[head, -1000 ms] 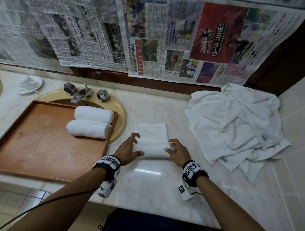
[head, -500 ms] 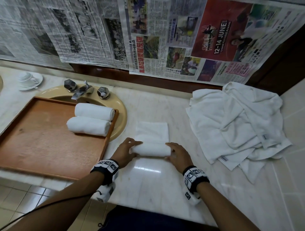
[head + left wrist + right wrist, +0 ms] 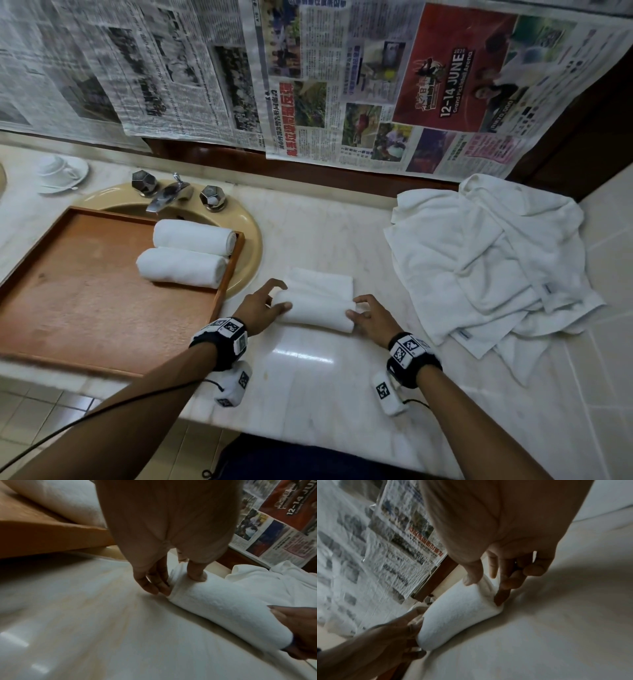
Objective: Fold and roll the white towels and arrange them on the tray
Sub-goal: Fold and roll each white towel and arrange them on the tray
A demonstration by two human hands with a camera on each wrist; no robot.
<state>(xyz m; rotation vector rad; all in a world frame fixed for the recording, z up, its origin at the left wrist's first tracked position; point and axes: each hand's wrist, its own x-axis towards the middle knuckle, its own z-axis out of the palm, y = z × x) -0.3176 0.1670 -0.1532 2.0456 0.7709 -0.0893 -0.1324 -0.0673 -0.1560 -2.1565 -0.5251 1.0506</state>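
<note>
White towel [image 3: 315,310] half rolled: left hand [image 3: 258,310], right hand [image 3: 371,320] clamped on ends. Keep pressure even, edges flush.

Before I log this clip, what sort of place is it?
Probably a hotel bathroom vanity: a pale marble counter with a beige oval basin, a chrome faucet with faceted knobs, and rolled white towels on a wooden tray.

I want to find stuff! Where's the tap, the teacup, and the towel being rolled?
tap [image 3: 164,200]: head view, on its shiny spout.
teacup [image 3: 53,165]: head view, on the cup's side.
towel being rolled [image 3: 317,310]: head view, middle of the roll.
</note>
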